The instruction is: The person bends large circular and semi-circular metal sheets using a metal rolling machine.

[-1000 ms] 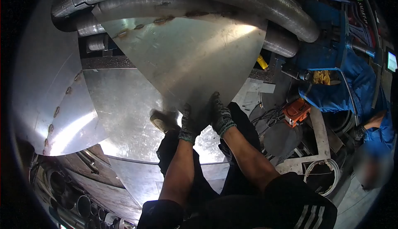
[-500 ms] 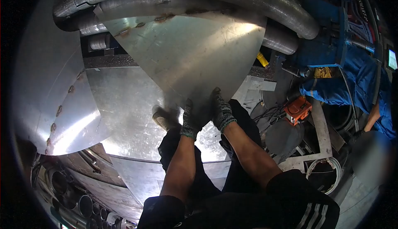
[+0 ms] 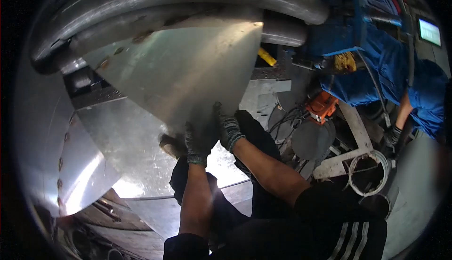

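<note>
the metal sheet (image 3: 188, 67) fans toward the upper frame from your left hand (image 3: 196, 148) and right hand (image 3: 229, 129), both at its narrow end; whether fingers grip, i can't tell.

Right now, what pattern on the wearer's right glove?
Right glove: mottled dark and light grey; head view.

Bare forearms (image 3: 197, 201) forward, gloved left fingers (image 3: 189, 132) near gloved right fingers (image 3: 218, 110)
</note>
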A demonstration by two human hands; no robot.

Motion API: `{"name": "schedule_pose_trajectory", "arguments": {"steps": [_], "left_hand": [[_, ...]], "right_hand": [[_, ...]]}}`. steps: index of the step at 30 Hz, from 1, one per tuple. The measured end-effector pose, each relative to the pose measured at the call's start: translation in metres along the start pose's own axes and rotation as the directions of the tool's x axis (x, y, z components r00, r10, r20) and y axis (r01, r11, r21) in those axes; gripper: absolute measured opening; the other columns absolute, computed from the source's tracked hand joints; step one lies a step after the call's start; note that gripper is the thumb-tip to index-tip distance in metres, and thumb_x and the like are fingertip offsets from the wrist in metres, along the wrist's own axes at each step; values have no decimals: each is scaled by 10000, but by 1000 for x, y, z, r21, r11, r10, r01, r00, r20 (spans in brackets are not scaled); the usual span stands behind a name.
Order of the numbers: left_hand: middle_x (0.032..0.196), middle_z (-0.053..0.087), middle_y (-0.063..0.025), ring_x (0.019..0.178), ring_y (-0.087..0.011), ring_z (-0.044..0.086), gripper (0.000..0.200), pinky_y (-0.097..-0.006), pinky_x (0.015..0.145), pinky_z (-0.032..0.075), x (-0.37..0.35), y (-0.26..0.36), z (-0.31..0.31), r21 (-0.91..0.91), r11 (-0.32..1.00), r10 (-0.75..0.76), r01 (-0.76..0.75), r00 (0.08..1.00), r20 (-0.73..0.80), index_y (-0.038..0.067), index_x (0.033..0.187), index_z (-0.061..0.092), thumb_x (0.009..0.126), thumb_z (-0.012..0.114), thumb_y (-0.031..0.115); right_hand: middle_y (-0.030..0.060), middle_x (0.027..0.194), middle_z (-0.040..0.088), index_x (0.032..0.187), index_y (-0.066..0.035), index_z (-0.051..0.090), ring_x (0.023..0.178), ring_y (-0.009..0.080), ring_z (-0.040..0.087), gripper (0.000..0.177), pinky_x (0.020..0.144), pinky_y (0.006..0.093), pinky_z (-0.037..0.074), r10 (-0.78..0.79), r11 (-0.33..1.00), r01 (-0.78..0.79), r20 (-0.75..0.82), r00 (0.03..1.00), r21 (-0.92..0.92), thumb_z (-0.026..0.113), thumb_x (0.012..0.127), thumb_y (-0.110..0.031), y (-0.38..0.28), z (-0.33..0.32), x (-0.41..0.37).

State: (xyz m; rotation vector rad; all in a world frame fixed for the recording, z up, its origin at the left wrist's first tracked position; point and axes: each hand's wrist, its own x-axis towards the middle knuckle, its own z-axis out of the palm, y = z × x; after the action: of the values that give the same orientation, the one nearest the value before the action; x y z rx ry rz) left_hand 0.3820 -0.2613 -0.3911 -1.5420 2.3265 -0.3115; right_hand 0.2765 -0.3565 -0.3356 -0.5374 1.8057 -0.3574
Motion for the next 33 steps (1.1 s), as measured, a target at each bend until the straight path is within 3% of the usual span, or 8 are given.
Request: {"name": "schedule_pose_trajectory", "arguments": {"steps": [1,14,16,18,22,24,28,33], "left_hand": [[1537,297,-34,1408,-196,251,655,-453,1168,75,11,-6,-14,-568,795,-154,213,976,151,97,1495,237,985,328,498],[1517,334,-13,1382,-175,299,600,-525,1142,96,16,20,9,-617,774,-38,141,983,177,152,1480,288,994,314,502],[1537,282,-81,1396,-224,273,718,-464,1160,121,25,12,5,-667,-704,57,243,956,288,65,1489,236,973,319,557],[1548,256,-114,1403,-248,260,782,-433,1169,133,38,4,-7,74,-994,100,83,959,266,21,1493,210,963,322,585],[1424,454,-43,1311,-223,411,611,-587,1100,229,53,0,-24,-423,-899,-66,116,917,393,162,1458,350,939,492,453],[1547,237,-158,1405,-288,257,922,-384,1173,156,55,-10,-23,713,-699,239,-48,925,296,-30,1488,178,907,384,656],[1551,233,-148,1414,-274,248,978,-379,1174,148,70,-10,-30,781,-620,206,-72,946,250,-26,1489,190,866,425,691],[1546,249,-143,1408,-273,262,971,-388,1170,162,80,-9,-28,785,-616,163,-68,964,212,-22,1487,202,864,437,686]], "right_hand": [[156,1360,493,1364,-5,428,1215,250,476,733,992,347,394,30,996,-26,-43,999,87,533,905,-567,4,1,5],[121,1281,557,1324,-10,482,1100,233,541,691,943,343,442,161,938,-140,-43,986,317,630,872,-511,6,-2,28],[144,1374,488,1412,-17,370,1219,281,482,747,1010,348,391,227,908,-206,-17,974,364,636,879,-468,13,-5,37],[161,1354,502,1393,-13,392,1217,293,481,710,1001,368,399,204,933,-172,-73,976,316,635,885,-446,7,-2,41],[174,1312,537,1370,8,412,1193,270,508,675,969,362,422,46,999,-46,4,999,-14,599,908,-446,10,-14,55],[174,1292,554,1343,32,443,1161,259,529,683,956,357,431,245,887,-264,97,965,379,581,911,-480,11,-15,58],[177,1289,557,1319,46,475,1146,274,534,726,948,371,438,-201,977,179,212,956,118,582,895,-533,42,-25,76],[155,1293,545,1378,-1,425,1145,296,529,788,977,385,438,375,819,-391,123,919,420,646,848,-541,-7,-19,67]]}}
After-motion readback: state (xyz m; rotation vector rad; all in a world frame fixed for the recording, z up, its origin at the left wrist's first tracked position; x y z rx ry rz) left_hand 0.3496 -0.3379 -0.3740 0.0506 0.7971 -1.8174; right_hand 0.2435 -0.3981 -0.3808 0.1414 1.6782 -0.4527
